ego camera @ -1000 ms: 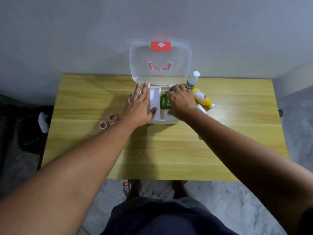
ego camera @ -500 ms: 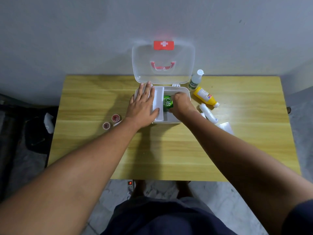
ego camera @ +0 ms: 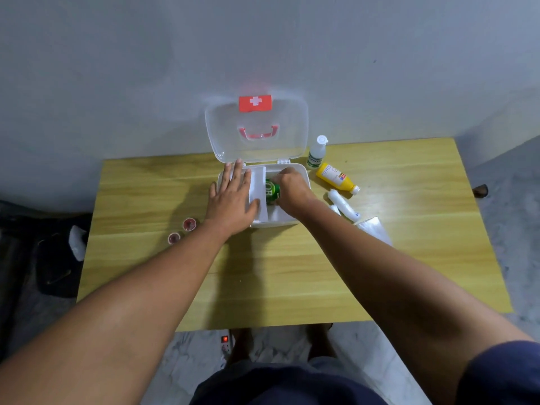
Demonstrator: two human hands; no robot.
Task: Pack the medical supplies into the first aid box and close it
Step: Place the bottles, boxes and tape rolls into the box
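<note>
Fingers of the right hand (ego camera: 292,187) gripped a green pack (ego camera: 272,192) inside the open first aid box (ego camera: 304,176) on the table (ego camera: 409,258). Left hand (ego camera: 232,200) lay flat, spread, on the box's white tray (ego camera: 258,182).

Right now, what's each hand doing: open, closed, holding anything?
Left hand: open, flat on the first aid box.
Right hand: closed on the green packet inside the box.

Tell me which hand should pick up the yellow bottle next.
Probably the right hand. The yellow bottle lies just right of the first aid box, on that hand's side, though it must first let go of the green pack. The left hand lies flat on the box's left side.
</note>
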